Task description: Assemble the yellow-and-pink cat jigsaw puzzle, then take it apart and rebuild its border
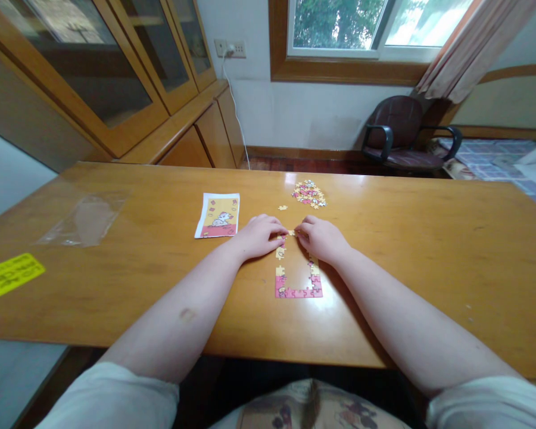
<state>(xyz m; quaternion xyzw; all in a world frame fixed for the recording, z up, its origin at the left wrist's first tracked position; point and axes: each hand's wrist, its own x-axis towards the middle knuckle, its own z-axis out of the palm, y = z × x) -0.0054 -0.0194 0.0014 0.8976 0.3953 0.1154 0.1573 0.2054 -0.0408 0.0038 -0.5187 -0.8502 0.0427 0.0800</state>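
Observation:
A jigsaw border of pink and yellow pieces [299, 294] lies on the table in front of me, with a gap in its left side. My left hand [262, 236] is at its upper left corner, fingers bent and closed on the edge pieces there. Opposite it, my right hand [324, 238] covers the upper right corner, thumb and fingers drawn together at a piece. A small yellow puzzle piece [291, 233] shows between the two sets of fingertips. The pieces directly under the fingers are mostly hidden.
Loose puzzle pieces [309, 193] are heaped beyond my right hand, with a single yellow piece [283, 208] beside them. A picture card [218, 215] lies left of my left hand. Farther left are a clear plastic bag [87, 219] and a yellow label [11, 277] on the wooden table [161, 298].

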